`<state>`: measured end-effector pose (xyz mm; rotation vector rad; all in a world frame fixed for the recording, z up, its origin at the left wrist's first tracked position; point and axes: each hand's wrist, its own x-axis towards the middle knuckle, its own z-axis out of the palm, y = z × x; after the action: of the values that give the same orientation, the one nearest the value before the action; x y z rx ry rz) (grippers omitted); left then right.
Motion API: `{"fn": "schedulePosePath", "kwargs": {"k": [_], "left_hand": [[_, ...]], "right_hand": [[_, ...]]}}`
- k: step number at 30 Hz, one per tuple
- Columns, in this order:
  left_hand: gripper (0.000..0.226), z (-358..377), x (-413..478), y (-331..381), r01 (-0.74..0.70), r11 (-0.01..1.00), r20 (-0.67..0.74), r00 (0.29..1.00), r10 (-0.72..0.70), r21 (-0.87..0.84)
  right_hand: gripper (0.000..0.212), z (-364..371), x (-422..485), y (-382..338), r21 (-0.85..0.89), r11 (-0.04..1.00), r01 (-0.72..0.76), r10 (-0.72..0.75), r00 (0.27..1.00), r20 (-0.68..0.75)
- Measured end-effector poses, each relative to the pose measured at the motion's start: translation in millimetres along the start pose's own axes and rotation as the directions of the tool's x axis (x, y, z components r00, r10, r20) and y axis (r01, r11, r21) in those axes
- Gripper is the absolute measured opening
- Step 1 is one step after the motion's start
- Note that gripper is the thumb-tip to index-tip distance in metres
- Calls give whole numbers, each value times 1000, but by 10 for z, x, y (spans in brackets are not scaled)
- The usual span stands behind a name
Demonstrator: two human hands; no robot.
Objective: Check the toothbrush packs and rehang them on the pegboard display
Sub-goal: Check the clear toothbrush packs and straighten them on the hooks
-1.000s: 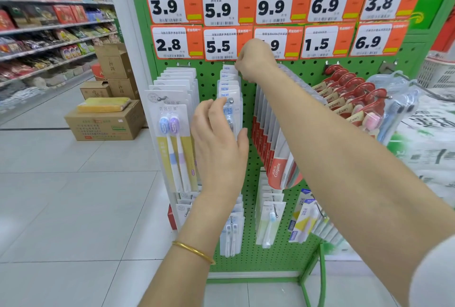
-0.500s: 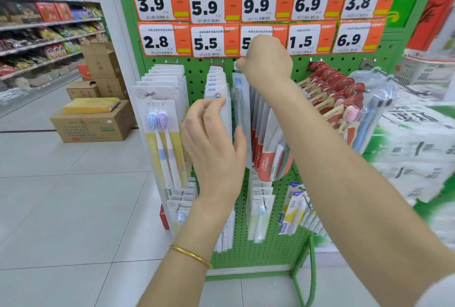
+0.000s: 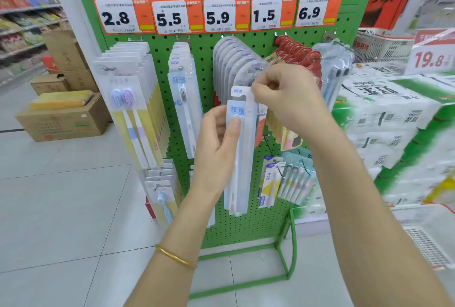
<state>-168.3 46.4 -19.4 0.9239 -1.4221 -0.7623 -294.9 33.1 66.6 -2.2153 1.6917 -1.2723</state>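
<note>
the toothbrush pack [image 3: 240, 149] stands upright before the pegboard [image 3: 206, 119], long axis vertical, hang tab pointing up. the left hand [image 3: 216, 144] grips its middle. the right hand [image 3: 286, 99] pinches the tab.

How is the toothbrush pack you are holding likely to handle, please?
Probably light: the left hand steadies the toothbrush pack with just a thumb across its front. Likely fairly stiff, as it looks straight. Its glossy plastic front may be slippery.

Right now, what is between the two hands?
A pale blue toothbrush pack: the left hand grips its middle, the right hand pinches its top, in the head view.
</note>
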Motion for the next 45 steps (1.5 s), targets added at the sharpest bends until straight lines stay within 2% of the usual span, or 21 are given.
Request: {"fn": "schedulePosePath", "kwargs": {"k": [3, 6, 9, 12, 16, 18, 20, 23, 27, 33, 35, 40, 45], "left_hand": [[10, 128, -102, -54, 113, 989, 119, 988, -102, -90], [12, 273, -203, -113, 214, 970, 145, 970, -196, -116], [16, 393, -227, -190, 332, 924, 112, 942, -315, -190], [29, 512, -219, -234, 355, 907, 74, 935, -348, -228], [22, 654, -261, -229, 298, 941, 51, 954, -294, -162], [8, 684, -287, -285, 260, 961, 99, 963, -251, -97], [17, 694, -330, -378, 230, 973, 200, 953, -227, 8], [36, 695, -429, -465, 214, 968, 358, 900, -248, 131], [50, 663, -507, -564, 121, 951, 478, 842, -250, 285], [80, 637, -746, -603, -42, 843, 655, 650, -385, 536], [86, 661, -768, -594, -98, 806, 672, 615, -412, 584], [93, 740, -759, -566, -175, 733, 649, 625, -433, 657], [96, 775, -775, -538, -249, 647, 581, 727, -367, 721]], "right_hand": [[16, 11, -218, 166, 120, 989, -90, 90, 996, 4], [18, 63, -505, 373, 289, 938, -191, 208, 978, -29], [23, 184, -880, 609, 328, 890, -316, 310, 948, 72], [29, 347, -1233, 779, 325, 861, -390, 344, 919, 191], [32, 483, -1423, 895, 349, 851, -392, 357, 920, 162], [34, 501, -1431, 921, 391, 827, -405, 382, 914, 139], [33, 514, -1421, 947, 468, 771, -432, 422, 897, 132], [28, 539, -1377, 994, 544, 702, -460, 482, 869, 112], [29, 573, -1355, 1096, 629, 592, -504, 577, 810, 106], [30, 536, -1342, 1321, 685, 537, -493, 706, 706, -45], [31, 487, -1340, 1386, 711, 513, -480, 741, 666, -85], [32, 506, -1390, 1509, 718, 513, -470, 764, 632, -132], [34, 490, -1386, 1508, 722, 499, -479, 785, 603, -143]]}}
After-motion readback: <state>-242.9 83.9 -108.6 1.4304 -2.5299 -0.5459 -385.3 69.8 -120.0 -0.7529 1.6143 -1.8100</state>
